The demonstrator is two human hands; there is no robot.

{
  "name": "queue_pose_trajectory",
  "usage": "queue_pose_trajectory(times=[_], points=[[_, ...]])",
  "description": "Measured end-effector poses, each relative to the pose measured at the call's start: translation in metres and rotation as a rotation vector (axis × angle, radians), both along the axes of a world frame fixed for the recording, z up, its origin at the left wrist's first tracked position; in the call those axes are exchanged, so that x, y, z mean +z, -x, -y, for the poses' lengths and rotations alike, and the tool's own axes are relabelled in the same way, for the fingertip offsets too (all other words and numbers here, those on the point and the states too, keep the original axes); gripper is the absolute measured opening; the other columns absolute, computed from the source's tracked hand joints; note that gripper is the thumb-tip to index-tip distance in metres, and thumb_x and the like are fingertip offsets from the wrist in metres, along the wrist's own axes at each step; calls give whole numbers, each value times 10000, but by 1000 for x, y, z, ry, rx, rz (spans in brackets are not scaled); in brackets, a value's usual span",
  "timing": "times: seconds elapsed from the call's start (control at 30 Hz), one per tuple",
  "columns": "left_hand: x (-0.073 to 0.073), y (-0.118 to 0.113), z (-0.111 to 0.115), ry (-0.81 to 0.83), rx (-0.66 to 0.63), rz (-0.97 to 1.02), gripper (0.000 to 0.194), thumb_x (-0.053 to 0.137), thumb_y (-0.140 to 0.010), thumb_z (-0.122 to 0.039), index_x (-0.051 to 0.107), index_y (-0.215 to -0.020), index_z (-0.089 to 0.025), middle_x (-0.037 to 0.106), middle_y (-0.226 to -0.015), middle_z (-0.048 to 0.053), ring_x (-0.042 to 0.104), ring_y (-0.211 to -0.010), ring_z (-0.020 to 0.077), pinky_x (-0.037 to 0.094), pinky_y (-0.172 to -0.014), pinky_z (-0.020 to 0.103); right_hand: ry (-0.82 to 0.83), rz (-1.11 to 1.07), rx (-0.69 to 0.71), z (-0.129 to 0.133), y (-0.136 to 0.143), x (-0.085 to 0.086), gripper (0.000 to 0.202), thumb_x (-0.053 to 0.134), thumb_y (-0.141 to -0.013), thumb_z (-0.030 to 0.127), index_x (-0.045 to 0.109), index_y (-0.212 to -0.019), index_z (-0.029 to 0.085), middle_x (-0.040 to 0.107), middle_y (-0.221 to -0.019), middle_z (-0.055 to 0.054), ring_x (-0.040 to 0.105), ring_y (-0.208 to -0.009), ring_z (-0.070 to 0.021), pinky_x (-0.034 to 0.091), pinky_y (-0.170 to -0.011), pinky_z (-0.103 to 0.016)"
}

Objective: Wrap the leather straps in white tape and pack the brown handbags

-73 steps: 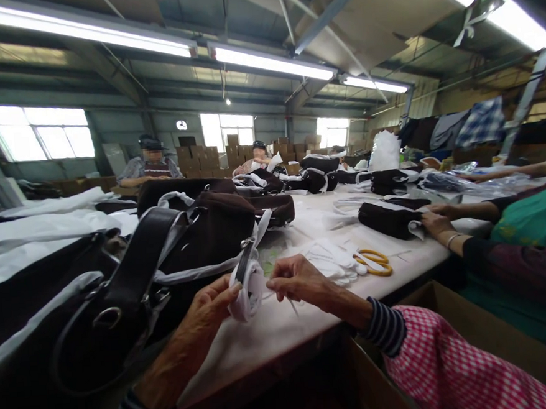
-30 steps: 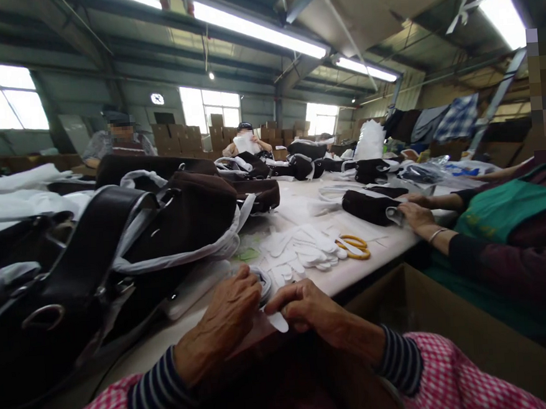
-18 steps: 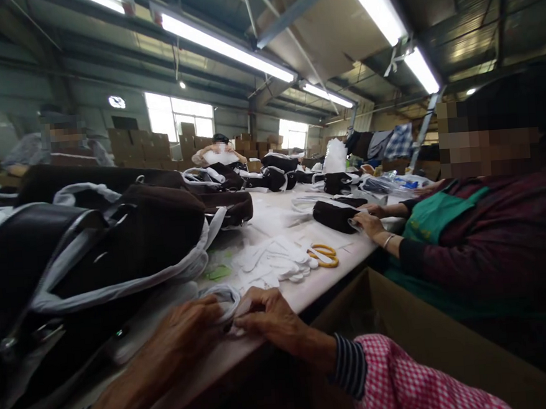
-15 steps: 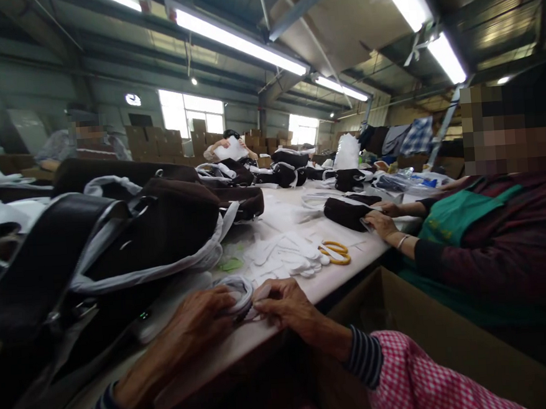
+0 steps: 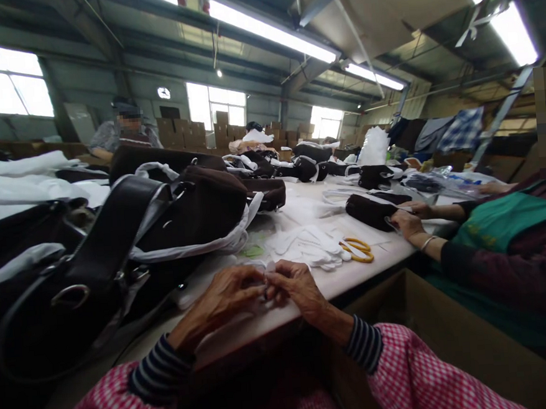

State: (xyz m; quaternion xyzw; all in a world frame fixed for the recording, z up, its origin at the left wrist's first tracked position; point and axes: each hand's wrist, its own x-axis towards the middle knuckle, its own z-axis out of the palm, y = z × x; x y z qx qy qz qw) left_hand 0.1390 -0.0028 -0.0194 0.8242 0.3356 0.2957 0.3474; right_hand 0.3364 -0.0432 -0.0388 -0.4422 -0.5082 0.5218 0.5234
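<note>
Over the table's near edge, my left hand [image 5: 233, 297] and my right hand [image 5: 300, 290] meet at the fingertips. Both are closed in a pinch around something small; a whitish sliver and a dark bit peep out, but its kind is hidden. Just beyond my fingers lies a heap of white cut-out pieces [image 5: 304, 246]. Scissors with yellow handles [image 5: 358, 248] rest at the heap's right side. To the left of my hands stands a dark brown handbag [image 5: 203, 206], its edges wrapped in white material.
Another dark bag with a broad strap [image 5: 115, 222] crowds the left. At the right, a co-worker in a green apron [image 5: 503, 226] handles a dark bag [image 5: 371, 213]. An open cardboard box [image 5: 406, 301] stands below the table edge. More bags line the far table.
The view has swung left. My left hand has come closer to my right, and their fingertips now meet. The white-wrapped loop seen under my left fingers no longer shows.
</note>
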Motion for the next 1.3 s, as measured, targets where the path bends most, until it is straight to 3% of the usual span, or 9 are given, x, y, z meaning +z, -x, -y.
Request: queue_pose_trajectory(times=[0.13, 0.23, 0.33, 0.57, 0.7, 0.93, 1.1, 1.3], points=[[-2, -4, -9, 61, 101, 60, 360, 595, -902, -425, 615, -1153, -169, 710, -819, 43, 611, -698, 203, 400, -633, 288, -17, -9, -15, -4, 0, -1, 514, 828, -747, 576, 672, -962, 136, 714, -691, -24, 625, -493, -106, 476, -472, -184], [5, -11, -5, -26, 162, 1, 224, 615, -855, -403, 654, -877, -184, 645, -704, 11, 561, -676, 192, 349, -630, 287, 5, -42, -27, -6, 0, -3, 549, 858, -697, 581, 623, -948, 152, 714, -696, -16, 633, -484, -118, 482, -449, -191], [11, -15, 0, -56, 198, 7, 311, 588, -844, -428, 579, -646, -188, 567, -628, 8, 495, -644, 181, 302, -609, 291, 18, -46, -25, -6, 0, -3, 537, 861, -690, 586, 607, -889, 157, 711, -679, -14, 630, -478, -114, 471, -438, -179], [-2, -16, -9, 131, 301, 145, 309, 565, -828, -460, 607, -711, -177, 598, -651, 28, 530, -581, 174, 374, -527, 260, 97, -41, 42, -12, -3, 7, 532, 832, -692, 631, 634, -782, 145, 681, -636, -14, 614, -500, -93, 411, -446, -153], [-4, -19, -7, 247, 342, 274, 336, 569, -807, -508, 587, -752, -178, 604, -703, 33, 571, -631, 181, 433, -515, 253, 198, 61, 70, -16, -5, 18, 407, 850, -690, 488, 658, -799, 145, 684, -616, -17, 617, -495, -108, 365, -423, -155], [-1, -21, -1, 313, 334, 383, 363, 643, -746, -522, 601, -757, -162, 610, -712, 36, 571, -640, 169, 445, -527, 251, 248, 209, 69, -24, 0, 25, 198, 748, -777, 311, 642, -724, 152, 646, -514, -15, 538, -410, -90, 310, -390, -152], [0, -20, 1, 317, 277, 404, 361, 675, -764, -512, 625, -770, -154, 631, -724, 44, 569, -641, 161, 446, -545, 254, 260, 229, 67, -28, 1, 26, 185, 751, -767, 302, 654, -727, 150, 643, -503, -14, 548, -421, -93, 315, -399, -150], [4, -14, 1, 358, 217, 395, 420, 673, -797, -563, 654, -754, -146, 657, -743, 50, 599, -683, 166, 461, -561, 240, 161, 182, 69, -21, 1, 22, 228, 759, -755, 343, 667, -748, 135, 653, -538, -11, 564, -448, -89, 325, -418, -155]])
